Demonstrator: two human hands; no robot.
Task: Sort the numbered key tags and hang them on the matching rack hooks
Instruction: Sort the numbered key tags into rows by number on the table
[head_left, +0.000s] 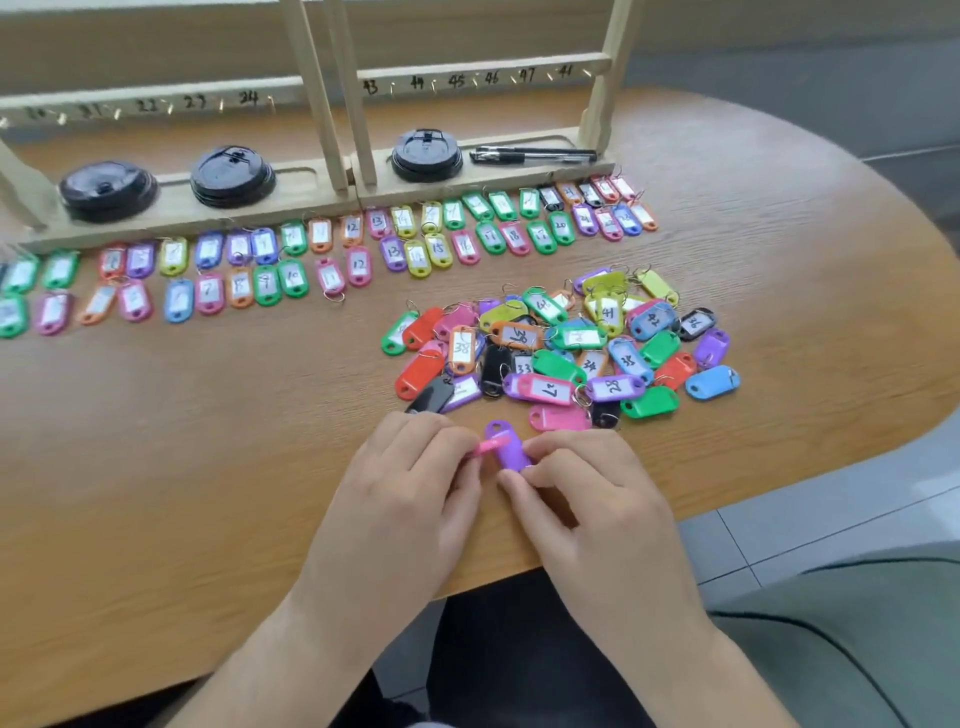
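Two hands reach in over the near edge of the table (208, 441), close together. The left hand (415, 478) has its fingers curled and pinches a pink tag (488, 446), of which only the thin edge shows. The right hand (587, 483) grips a purple tag (508, 448) between the thumb and curled fingers. This tag shows its blank back, with the hole end pointing toward the far edge. The two tags touch each other between the hands — whether a ring joins them I cannot tell, and their numbers are hidden.

Just behind the hands, more toward the right edge, lies a loose pile of tags (561, 348) in many colours. Some are face up with numbers such as 38, 28 and 42; others are face down or half covered by their neighbours.

Further back, two rows of tags (337, 249) run along the far side, from the left edge to past the middle. The numbers in the middle can be read, those at the left are blurred, and the leftmost tags are cut off.

Behind the rows, two wooden racks (318, 104) stand side by side at the far edge, their tops cut off. Their rails carry handwritten numbers and small hooks (221, 105) — 22 to 24 on the left one, 43 to 47 on the right one, the rest unclear. On the rack bases sit three black lids (232, 175) and some pens (535, 155).
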